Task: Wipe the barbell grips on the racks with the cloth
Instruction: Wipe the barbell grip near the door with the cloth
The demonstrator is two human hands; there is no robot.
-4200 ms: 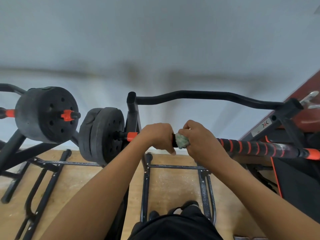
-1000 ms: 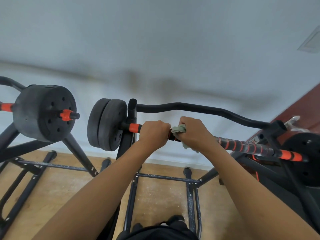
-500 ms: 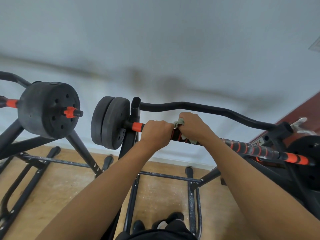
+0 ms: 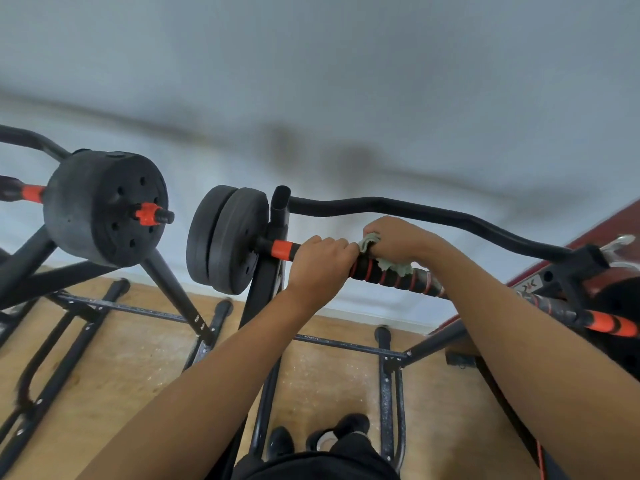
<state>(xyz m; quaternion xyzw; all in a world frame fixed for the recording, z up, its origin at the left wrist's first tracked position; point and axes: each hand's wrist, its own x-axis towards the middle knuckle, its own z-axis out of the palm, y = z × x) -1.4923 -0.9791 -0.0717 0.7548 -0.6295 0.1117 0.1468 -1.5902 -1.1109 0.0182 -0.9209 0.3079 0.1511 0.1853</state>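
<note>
A barbell lies across a black rack (image 4: 277, 216), its grip (image 4: 391, 277) black with orange spiral stripes. My left hand (image 4: 320, 263) grips the bar just right of the orange collar (image 4: 282, 248). Right beside it, my right hand (image 4: 398, 240) holds a pale green cloth (image 4: 394, 266) wrapped over the top of the grip, with cloth edges hanging below the fingers. Two black weight plates (image 4: 225, 239) sit on the bar's left end.
A second barbell's plates (image 4: 104, 207) rest on another rack at the left. A curved black bar (image 4: 433, 213) runs behind my hands. Rack legs and crossbars (image 4: 349, 346) stand on the wooden floor. A dark red surface (image 4: 606, 230) is at the right. My shoes (image 4: 322, 434) show below.
My right hand with the cloth has shifted slightly right along the grip, baring striped grip between the hands. My left hand stays in place. The view has tilted a little.
</note>
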